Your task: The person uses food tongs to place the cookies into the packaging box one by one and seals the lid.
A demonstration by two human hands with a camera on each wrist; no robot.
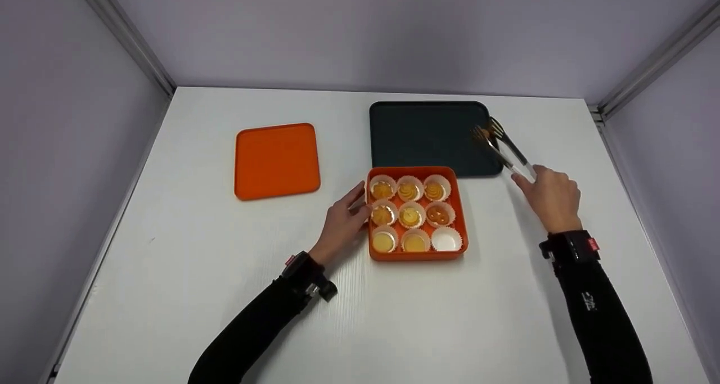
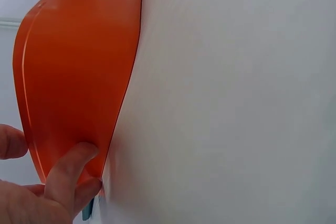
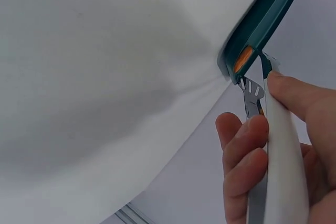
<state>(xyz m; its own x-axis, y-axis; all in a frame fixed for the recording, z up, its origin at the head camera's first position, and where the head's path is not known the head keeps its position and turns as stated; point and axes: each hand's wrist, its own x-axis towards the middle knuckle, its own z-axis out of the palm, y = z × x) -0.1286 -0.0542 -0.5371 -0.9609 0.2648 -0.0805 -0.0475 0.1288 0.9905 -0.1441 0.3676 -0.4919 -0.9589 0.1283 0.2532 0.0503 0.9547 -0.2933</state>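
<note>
In the head view my left hand (image 1: 342, 222) touches the left side of an orange square box (image 1: 419, 256); the left wrist view shows its fingers (image 2: 68, 174) against the outer wall. White paper cups fill the box in rows, most holding small yellow or orange-brown pastries (image 1: 409, 190). The front-right cup (image 1: 446, 239) shows only its white inside. My right hand (image 1: 554, 198) grips serving tongs (image 1: 509, 142) by their white handles. The slotted tips are around a small orange-brown piece (image 3: 243, 59) at the right edge of a dark green tray (image 1: 430, 134).
A flat orange tray (image 1: 277, 160) lies on the white table (image 1: 185, 249) at the back left. The dark tray lies directly behind the box. Pale walls (image 1: 315, 35) stand at the back and both sides.
</note>
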